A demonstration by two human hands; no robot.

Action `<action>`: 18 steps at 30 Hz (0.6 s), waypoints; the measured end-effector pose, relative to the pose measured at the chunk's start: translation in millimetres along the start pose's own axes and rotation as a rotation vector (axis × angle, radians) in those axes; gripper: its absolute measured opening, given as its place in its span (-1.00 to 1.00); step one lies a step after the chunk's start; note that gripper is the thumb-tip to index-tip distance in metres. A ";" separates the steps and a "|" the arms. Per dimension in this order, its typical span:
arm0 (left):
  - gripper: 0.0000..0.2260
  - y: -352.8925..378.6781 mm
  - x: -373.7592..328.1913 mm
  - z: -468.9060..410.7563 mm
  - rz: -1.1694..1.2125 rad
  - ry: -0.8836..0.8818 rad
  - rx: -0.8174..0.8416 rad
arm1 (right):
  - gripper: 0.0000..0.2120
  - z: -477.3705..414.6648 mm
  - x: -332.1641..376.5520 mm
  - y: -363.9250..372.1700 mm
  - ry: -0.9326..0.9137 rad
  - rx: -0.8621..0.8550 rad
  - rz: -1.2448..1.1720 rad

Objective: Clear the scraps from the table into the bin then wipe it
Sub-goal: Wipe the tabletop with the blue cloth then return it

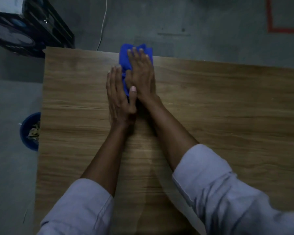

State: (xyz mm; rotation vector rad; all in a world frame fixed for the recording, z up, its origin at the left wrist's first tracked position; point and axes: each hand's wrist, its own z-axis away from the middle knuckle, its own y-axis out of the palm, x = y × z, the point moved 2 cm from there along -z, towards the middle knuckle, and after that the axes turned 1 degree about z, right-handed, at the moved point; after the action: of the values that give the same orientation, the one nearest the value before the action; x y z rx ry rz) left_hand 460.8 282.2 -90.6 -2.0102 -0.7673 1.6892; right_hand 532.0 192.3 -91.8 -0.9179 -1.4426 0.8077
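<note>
A blue cloth lies at the far edge of the wooden table, partly hanging past it. My right hand presses flat on the cloth with straight fingers. Beside it, my left hand lies flat with its fingers on the table along the cloth's left side and its thumb over the cloth's near end. A blue bin stands on the floor by the table's left edge, with crumpled scraps inside.
Dark crates and a black box stand on the floor past the table's far left corner. A white cable runs across the grey floor. Red tape marks the floor at the far right.
</note>
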 end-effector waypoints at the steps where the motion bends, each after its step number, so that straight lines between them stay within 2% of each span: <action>1: -0.38 -0.8 0.1 -0.5 0.022 -0.013 -0.008 | -0.38 0.9 4.5 -0.1 -0.023 0.063 -0.025; 4: -0.28 -0.3 1.4 -0.1 -0.033 0.024 0.021 | -0.42 26.0 -20.0 -14.1 -0.117 0.024 -0.045; 5: -0.27 0.7 1.8 0.6 -0.053 0.029 0.033 | -0.42 39.9 -40.5 -22.6 -0.089 -0.001 -0.040; 9: -0.29 3.2 -1.3 2.8 -0.102 0.019 0.057 | -0.40 80.5 -130.4 -66.9 0.252 -0.147 0.046; 11: -0.29 4.7 -3.6 2.7 -0.172 0.047 0.065 | -0.39 72.6 -135.4 -72.0 0.457 -0.205 0.065; 12: -0.29 5.6 -4.7 2.8 -0.185 0.056 0.071 | -0.38 63.2 -122.6 -65.5 0.486 -0.218 0.072; 13: -0.30 5.5 -5.1 2.9 -0.176 0.058 0.068 | -0.37 53.1 -102.5 -54.8 0.443 -0.201 0.070; 16: -0.34 0.2 -2.7 2.0 -0.071 0.047 0.008 | -0.36 46.0 -35.0 -23.0 0.069 -0.039 0.076; 18: -0.38 -5.0 1.7 1.0 0.023 0.023 -0.067 | -0.36 69.4 -25.1 -24.4 -0.076 0.056 0.072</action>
State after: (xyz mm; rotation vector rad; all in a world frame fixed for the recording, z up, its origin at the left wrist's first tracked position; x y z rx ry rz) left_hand 459.3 287.1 -89.0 -2.0878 -0.8058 1.6707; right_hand 460.9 161.1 -86.6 -0.9088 -1.4519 0.9410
